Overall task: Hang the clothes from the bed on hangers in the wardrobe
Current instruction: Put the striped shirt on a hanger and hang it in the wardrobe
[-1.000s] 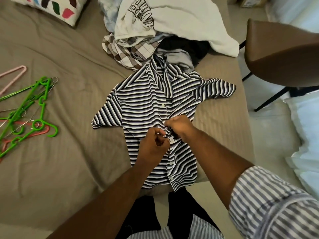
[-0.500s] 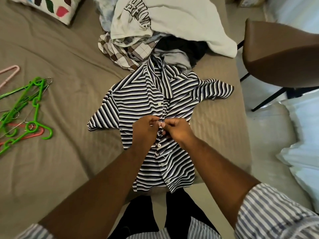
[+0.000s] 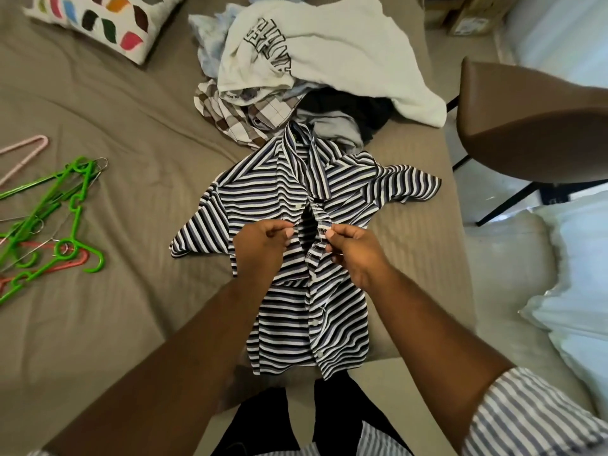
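A black, white and blue striped shirt (image 3: 263, 192) lies face up on the brown bed (image 3: 131, 324), collar away from me. My left hand (image 3: 260, 248) pinches the left front edge at mid chest. My right hand (image 3: 355, 251) pinches the right front edge, and the placket gapes open between the two hands. Below them the front is closed with white buttons. A pile of clothes (image 3: 312, 60) lies behind the collar, topped by a white printed sweatshirt. Green hangers (image 3: 65, 205), a pink hanger (image 3: 26, 149) and red ones lie at the bed's left.
A patterned pillow (image 3: 105, 24) sits at the far left corner. A brown chair (image 3: 533, 126) stands right of the bed. White bedding (image 3: 579, 274) lies on the floor at right. Cardboard boxes (image 3: 473, 14) stand at the top right.
Both hands moved up the shirt front from a lower button. They were together at the placket; now they are apart and the shirt's front edges are pulled open between them.
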